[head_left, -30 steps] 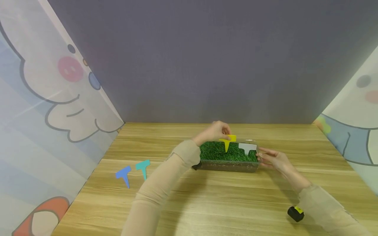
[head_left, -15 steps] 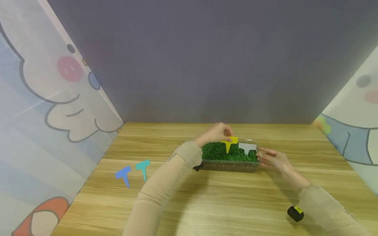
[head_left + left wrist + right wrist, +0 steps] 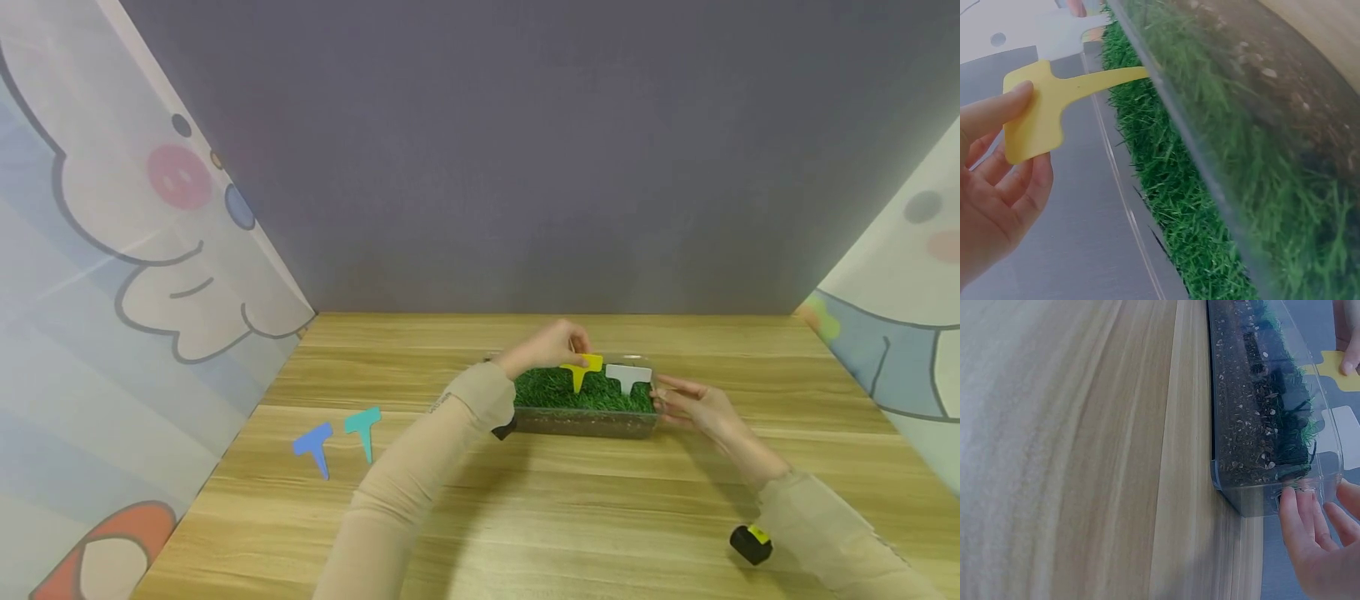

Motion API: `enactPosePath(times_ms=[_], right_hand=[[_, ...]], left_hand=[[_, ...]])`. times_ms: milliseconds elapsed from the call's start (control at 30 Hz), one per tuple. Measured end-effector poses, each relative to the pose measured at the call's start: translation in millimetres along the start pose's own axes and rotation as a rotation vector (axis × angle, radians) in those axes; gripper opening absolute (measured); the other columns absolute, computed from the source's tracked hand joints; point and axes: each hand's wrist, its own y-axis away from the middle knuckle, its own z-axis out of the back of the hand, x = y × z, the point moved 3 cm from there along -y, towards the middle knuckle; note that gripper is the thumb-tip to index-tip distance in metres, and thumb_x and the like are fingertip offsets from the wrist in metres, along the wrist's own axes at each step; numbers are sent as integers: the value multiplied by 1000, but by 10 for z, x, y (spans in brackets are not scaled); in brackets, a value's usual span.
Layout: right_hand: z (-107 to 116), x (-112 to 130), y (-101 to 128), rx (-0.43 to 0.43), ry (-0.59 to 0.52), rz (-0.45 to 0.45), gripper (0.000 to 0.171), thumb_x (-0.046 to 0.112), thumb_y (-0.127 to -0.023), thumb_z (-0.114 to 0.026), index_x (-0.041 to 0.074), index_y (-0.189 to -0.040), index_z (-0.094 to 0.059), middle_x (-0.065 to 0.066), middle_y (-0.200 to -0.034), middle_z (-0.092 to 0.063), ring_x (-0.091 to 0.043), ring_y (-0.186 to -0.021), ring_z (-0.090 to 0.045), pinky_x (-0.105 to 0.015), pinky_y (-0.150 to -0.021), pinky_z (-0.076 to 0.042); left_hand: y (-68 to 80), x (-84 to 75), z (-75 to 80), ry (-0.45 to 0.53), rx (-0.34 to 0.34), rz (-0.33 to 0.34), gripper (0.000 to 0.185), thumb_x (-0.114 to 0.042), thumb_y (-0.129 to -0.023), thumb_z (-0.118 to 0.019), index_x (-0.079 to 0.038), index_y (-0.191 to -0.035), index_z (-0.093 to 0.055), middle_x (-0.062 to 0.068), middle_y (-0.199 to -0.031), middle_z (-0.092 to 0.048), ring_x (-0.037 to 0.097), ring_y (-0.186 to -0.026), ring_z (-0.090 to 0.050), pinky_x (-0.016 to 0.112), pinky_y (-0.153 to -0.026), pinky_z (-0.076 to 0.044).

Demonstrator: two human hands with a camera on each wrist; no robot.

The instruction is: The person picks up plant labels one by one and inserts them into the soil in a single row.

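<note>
A clear plastic tray (image 3: 585, 422) of soil and green grass (image 3: 555, 389) sits on the wooden table. My left hand (image 3: 553, 344) pinches the flat head of a yellow T-shaped plant label (image 3: 582, 367), whose stem points down into the grass (image 3: 1166, 181). In the left wrist view the yellow label (image 3: 1041, 115) sits between thumb and fingers. A white label (image 3: 628, 376) stands in the grass to its right. My right hand (image 3: 693, 402) rests with straight fingers against the tray's right end (image 3: 1285, 494).
A blue label (image 3: 315, 444) and a teal label (image 3: 363, 427) lie flat on the table at the left. A small black and yellow object (image 3: 752, 543) lies near my right forearm. A grey back wall and cartoon-printed side panels enclose the table.
My left hand has lowered the yellow label, its stem going down into the grass. The right hand and tray have stayed put.
</note>
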Motion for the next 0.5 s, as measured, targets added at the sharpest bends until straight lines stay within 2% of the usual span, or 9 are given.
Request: enactPosePath(times_ms=[300,500], right_hand=[[3,-6,-2,-9,5,-16,61,20,-86,-58,-2,-133,-26,6,-100,-63,-3,-84,-60,-27,-81,-48],[3,-2,1,-12,4,-14,61,20,-86,-58,-2,-133,-26,7,-99,-64,-3,-84,-60,-27,-81,-48]], left_hand=[[12,32,-74,-45,19,16,6,-12,-79,-66,-10,-82,-61,-2,-80,-58,9,-72,-53,16,-62,-44],[-1,-5,-89,-82,35,41,6,-14,-80,-66,-11,-82,-60,-3,-81,-58,8,-74,-53,17,-64,-43]])
